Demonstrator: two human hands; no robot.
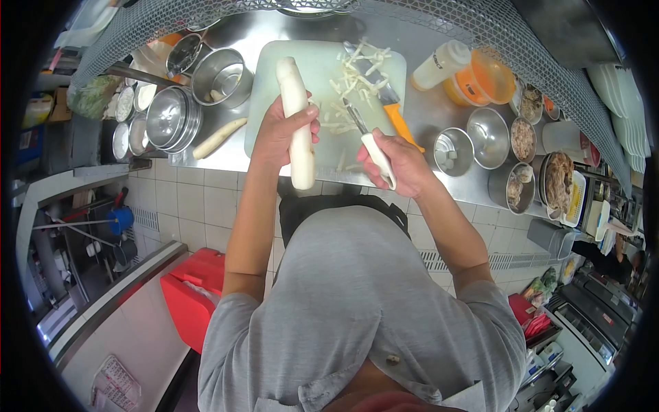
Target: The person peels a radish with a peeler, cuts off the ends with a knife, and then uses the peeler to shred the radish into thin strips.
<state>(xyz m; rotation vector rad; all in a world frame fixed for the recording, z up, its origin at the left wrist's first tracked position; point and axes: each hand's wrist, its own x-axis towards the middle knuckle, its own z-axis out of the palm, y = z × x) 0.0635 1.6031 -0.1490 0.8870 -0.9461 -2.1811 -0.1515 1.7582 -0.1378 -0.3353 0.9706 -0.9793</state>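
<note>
My left hand (283, 130) is wrapped round a long peeled white radish (296, 130), held nearly upright over the near side of the cutting board (264, 75). In my right hand (405, 163), the fingers close on the white handle of a peeler (379, 159). Its metal head points up and left, apart from the radish. Pale peelings (347, 84) lie scattered across the board's right half. Among them rests a knife (398, 123) with an orange handle, its blade partly covered by peelings.
Left of the board lie a pale long root (220, 139), a steel pot (222, 77) and stacked bowls (168, 117). To the right stand a squeeze bottle (441, 65), orange tubs (480, 77), steel bowls (489, 137) and food containers. Wire mesh (453, 20) hangs above the counter's far side.
</note>
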